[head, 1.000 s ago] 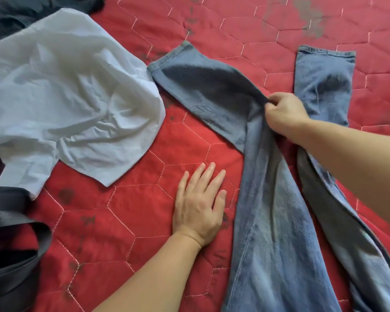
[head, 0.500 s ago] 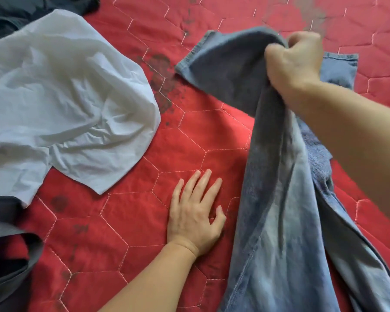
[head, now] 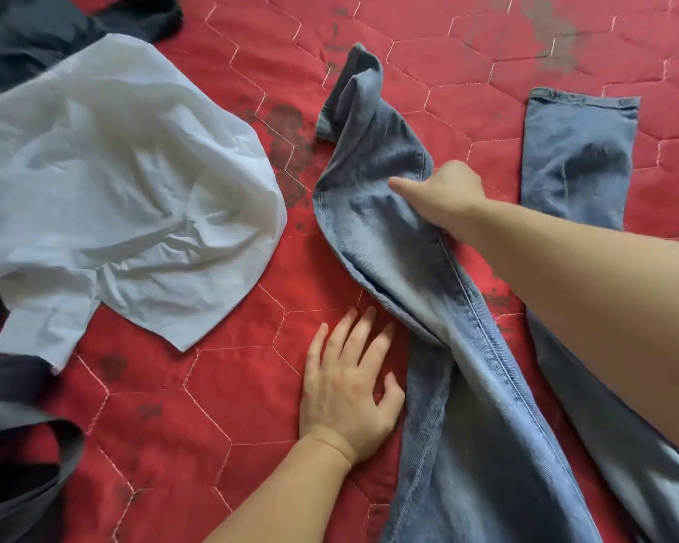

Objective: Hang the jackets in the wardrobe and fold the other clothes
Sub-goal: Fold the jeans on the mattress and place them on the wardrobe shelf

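Blue jeans (head: 467,444) lie on the red quilt (head: 212,405), legs pointing away from me. My right hand (head: 443,197) grips a fold of the left leg about halfway up, fingers curled into the denim and thumb pointing left. That leg is bunched and twisted, and its hem (head: 353,92) stands crumpled. The right leg (head: 577,158) lies flat and straight, partly hidden under my right forearm. My left hand (head: 349,386) presses flat on the quilt with fingers spread, just left of the jeans' edge.
A crumpled white shirt (head: 114,190) covers the quilt to the left. One dark garment (head: 36,41) lies at the top left corner and another dark garment (head: 16,444) at the bottom left. The quilt has dark stains.
My right hand lifted the left jeans leg high, then brought it back down onto the quilt, where it now lies bunched closer to the other leg. My left hand stayed put.
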`<state>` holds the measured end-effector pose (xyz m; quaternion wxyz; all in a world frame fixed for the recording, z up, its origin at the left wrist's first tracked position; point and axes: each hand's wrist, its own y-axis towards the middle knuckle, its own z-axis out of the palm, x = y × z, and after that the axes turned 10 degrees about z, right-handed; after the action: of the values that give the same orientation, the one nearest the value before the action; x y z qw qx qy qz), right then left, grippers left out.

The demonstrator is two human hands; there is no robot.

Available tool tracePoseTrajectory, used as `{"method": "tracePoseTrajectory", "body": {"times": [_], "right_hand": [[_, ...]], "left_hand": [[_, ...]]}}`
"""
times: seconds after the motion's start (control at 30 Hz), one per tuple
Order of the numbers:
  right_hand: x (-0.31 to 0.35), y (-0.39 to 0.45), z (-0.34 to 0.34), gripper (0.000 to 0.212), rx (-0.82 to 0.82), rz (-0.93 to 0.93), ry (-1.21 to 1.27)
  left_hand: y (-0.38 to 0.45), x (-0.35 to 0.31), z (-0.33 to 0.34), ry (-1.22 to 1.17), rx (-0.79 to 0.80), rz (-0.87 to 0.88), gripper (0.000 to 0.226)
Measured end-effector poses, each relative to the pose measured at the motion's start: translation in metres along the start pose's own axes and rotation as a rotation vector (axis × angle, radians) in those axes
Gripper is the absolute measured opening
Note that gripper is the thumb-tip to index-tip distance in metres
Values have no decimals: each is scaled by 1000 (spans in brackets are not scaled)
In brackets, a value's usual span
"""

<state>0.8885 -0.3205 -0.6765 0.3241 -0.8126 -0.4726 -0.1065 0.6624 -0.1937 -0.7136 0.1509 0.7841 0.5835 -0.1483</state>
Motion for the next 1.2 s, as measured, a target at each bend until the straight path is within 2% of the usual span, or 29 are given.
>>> {"method": "tracePoseTrajectory", "body": {"times": [0.17,0.23,0.3,0.37,0.43,0.5,0.53,0.6,0.67,0.73,0.8,0.83,0.9,0.93,0.97,1.07,1.1,1.13,1.2], "right_hand": [[15,12,0,48,134,272,439],[21,17,-4,54,169,294,587],[30,22,-8,69,247,292,741],[39,29,-10,56,410,262,840],[50,32,-12,43,644,252,782],[58,32,-8,54,880,226,629],[61,30,-5,58,965,202,560],[72,25,-3,50,1031,146,459],[86,14,-10,35,978,103,395],[102,5,-20,15,787,-15,476],[120,2,-35,8,404,-250,574],[128,2,-44,6,201,-341,536],[132,7,-60,4,-44,-342,304],[126,12,-64,3,-66,-284,189],[115,18,-67,14,-73,-215,91],[62,21,-66,72,-222,-121,-329],[46,13,-64,78,-264,-183,-424],[33,5,-60,72,-277,-320,-466],[15,-18,-49,44,-207,-654,-423]], "left_hand": [[0,-2,-1,1,-25,15,57],[0,-1,0,-3,-23,17,58],[0,0,1,-10,-16,23,59],[1,0,2,-18,-19,28,60],[2,1,3,-21,-26,30,60],[2,3,4,-18,-26,26,59],[1,3,4,-18,-26,24,59],[1,4,4,-17,-31,23,57],[2,4,2,-9,-32,22,56],[3,5,0,-10,-26,18,56],[3,4,0,-14,-28,10,58],[3,4,-1,-19,-30,11,59],[2,3,-1,-30,-41,21,60],[2,3,-1,-27,-46,23,59],[1,3,0,-20,-46,21,58],[-1,2,1,-12,-42,12,57],[0,1,1,-14,-39,12,57],[0,1,2,-15,-34,11,58],[1,2,2,-20,-32,9,58]]}}
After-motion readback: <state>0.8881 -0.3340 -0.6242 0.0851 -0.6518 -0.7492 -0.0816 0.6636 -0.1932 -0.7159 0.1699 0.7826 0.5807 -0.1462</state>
